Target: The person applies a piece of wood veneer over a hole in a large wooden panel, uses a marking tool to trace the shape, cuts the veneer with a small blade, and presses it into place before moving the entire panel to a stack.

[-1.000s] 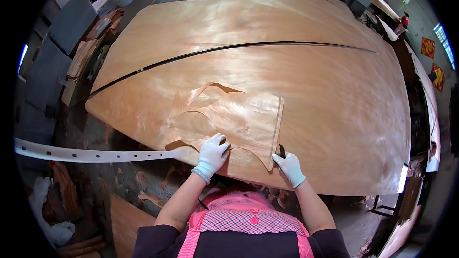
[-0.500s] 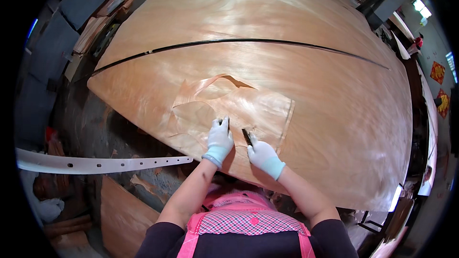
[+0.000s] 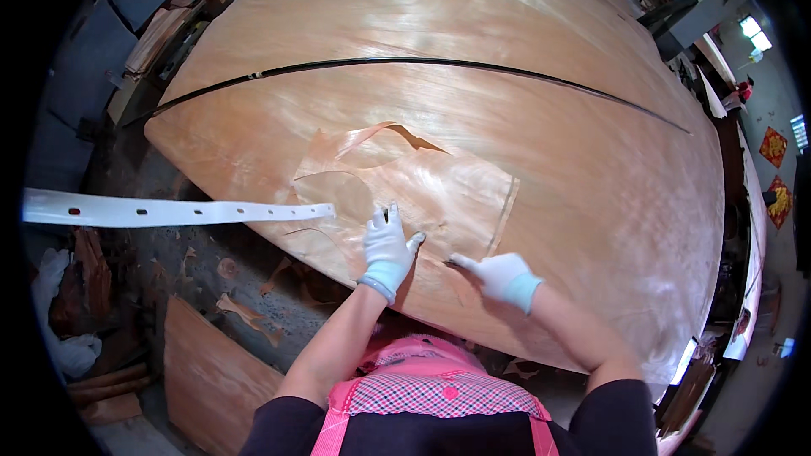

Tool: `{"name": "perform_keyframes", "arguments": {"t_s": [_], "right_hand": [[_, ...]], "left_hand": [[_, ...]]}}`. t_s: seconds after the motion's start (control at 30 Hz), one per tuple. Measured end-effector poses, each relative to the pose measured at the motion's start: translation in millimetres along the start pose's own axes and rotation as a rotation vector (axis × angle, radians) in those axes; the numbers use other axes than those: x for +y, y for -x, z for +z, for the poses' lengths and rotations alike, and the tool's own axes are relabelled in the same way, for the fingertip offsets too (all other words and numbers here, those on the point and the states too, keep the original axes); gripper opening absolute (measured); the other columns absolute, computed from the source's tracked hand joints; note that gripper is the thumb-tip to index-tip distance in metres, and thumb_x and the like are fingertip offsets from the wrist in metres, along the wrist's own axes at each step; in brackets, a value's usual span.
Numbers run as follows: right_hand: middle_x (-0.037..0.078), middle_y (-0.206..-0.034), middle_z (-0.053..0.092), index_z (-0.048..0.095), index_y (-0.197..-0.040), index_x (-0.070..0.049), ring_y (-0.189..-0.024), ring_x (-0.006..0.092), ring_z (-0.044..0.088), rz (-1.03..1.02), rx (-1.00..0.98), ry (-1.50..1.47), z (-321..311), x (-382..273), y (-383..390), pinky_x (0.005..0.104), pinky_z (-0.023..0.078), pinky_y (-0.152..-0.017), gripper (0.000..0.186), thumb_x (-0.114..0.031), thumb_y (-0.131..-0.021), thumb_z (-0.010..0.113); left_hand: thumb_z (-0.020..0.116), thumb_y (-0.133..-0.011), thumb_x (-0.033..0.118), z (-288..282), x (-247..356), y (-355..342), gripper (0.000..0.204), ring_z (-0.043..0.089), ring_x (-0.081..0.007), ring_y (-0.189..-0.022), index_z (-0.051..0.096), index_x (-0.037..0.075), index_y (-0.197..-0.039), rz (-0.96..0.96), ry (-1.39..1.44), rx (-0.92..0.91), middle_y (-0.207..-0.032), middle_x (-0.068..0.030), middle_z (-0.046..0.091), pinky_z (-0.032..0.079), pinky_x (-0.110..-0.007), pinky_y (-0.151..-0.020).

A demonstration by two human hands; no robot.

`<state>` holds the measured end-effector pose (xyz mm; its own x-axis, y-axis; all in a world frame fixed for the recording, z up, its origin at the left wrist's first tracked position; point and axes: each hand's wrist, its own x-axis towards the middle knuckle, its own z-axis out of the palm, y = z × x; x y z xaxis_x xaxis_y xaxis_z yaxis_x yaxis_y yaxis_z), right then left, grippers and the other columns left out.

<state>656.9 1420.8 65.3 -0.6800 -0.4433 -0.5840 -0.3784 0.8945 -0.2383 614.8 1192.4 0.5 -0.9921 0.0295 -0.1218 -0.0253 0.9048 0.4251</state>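
Observation:
A thin, tan wood veneer sheet [image 3: 541, 143] covers the wide work surface, with a smaller veneer piece [image 3: 448, 190] lying on its near part. My left hand [image 3: 389, 245], in a white glove with a pale blue cuff, presses down on that piece, fingers forward and thumb spread. A small dark spot shows between its fingers; I cannot tell what it is. My right hand [image 3: 500, 275], gloved alike, is closed around a small dark knife [image 3: 452, 264], mostly hidden by the hand. Its tip is at the veneer near the piece's lower edge. A curled veneer strip [image 3: 397, 133] rises beyond my hands.
A long thin dark rod [image 3: 405, 61] lies across the sheet. From the left reaches a white strip with holes [image 3: 173, 213], ending near my left hand. Veneer scraps [image 3: 249, 317] litter the floor, and a veneer board [image 3: 211, 380] leans low at the left.
My right hand has moved right and slightly nearer with the knife, away from my left hand. My left thumb has spread outward. The white strip now appears higher in view.

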Motion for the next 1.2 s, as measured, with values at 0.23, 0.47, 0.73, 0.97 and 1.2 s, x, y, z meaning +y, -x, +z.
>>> {"name": "perform_keyframes", "arguments": {"t_s": [0.23, 0.47, 0.73, 0.97, 1.2], "right_hand": [[0.009, -0.077, 0.062, 0.050, -0.134, -0.035, -0.071, 0.0304, 0.063, -0.315, 0.068, 0.459, -67.1, 95.0, 26.5, 0.0400, 0.048, -0.061, 0.049, -0.020, -0.088, 0.054], [0.010, -0.079, 0.063, 0.052, -0.131, -0.034, -0.072, 0.0286, 0.062, -0.363, 0.308, 0.314, -61.3, 24.3, -100.6, 0.0406, 0.049, -0.067, 0.052, -0.009, -0.086, 0.051], [0.011, -0.080, 0.063, 0.056, -0.121, -0.037, -0.075, 0.0308, 0.063, -0.486, 0.312, 0.352, -75.8, 27.0, -121.9, 0.0411, 0.049, -0.069, 0.032, -0.022, -0.094, 0.047], [0.014, -0.087, 0.063, 0.049, -0.130, -0.040, -0.077, 0.0336, 0.064, -0.237, 0.413, 0.343, -49.6, 74.4, -94.7, 0.0430, 0.051, -0.066, 0.045, -0.014, -0.093, 0.049], [0.018, -0.087, 0.069, 0.019, -0.151, -0.005, -0.075, 0.0328, 0.068, 0.270, 0.192, -0.077, 6.7, 12.1, -6.3, 0.0447, 0.053, -0.065, 0.076, -0.003, -0.081, 0.051]], "left_hand": [[0.079, -0.072, 0.042, -4.1, 0.8, -5.2, 0.090, 0.048, -0.0368, -0.116, 0.038, -0.001, -0.140, -0.048, 0.052, -0.032, -0.130, -0.0232, 0.043, 0.041, -0.041, -0.100], [0.084, -0.064, 0.043, -3.3, -1.2, -14.8, 0.098, 0.045, -0.0358, -0.122, 0.039, -0.003, -0.138, -0.102, 0.055, 0.030, -0.132, -0.0227, 0.043, 0.039, -0.039, -0.103], [0.085, -0.061, 0.049, -11.4, 3.3, -17.2, 0.104, 0.048, -0.0328, -0.120, 0.039, 0.000, -0.140, -0.141, -0.003, -0.030, -0.133, -0.0189, 0.045, 0.043, -0.039, -0.099], [0.071, -0.077, 0.029, 2.3, 21.5, -13.1, 0.070, 0.048, -0.0304, -0.119, 0.045, 0.017, -0.141, 0.173, -0.280, -0.053, -0.139, -0.0152, 0.046, 0.042, -0.041, -0.095], [0.051, -0.086, 0.015, 16.5, 27.3, -4.1, 0.058, 0.044, -0.0305, -0.124, 0.044, 0.026, -0.142, 0.383, -0.380, -0.138, -0.149, -0.0105, 0.039, 0.040, -0.042, -0.093]]}}
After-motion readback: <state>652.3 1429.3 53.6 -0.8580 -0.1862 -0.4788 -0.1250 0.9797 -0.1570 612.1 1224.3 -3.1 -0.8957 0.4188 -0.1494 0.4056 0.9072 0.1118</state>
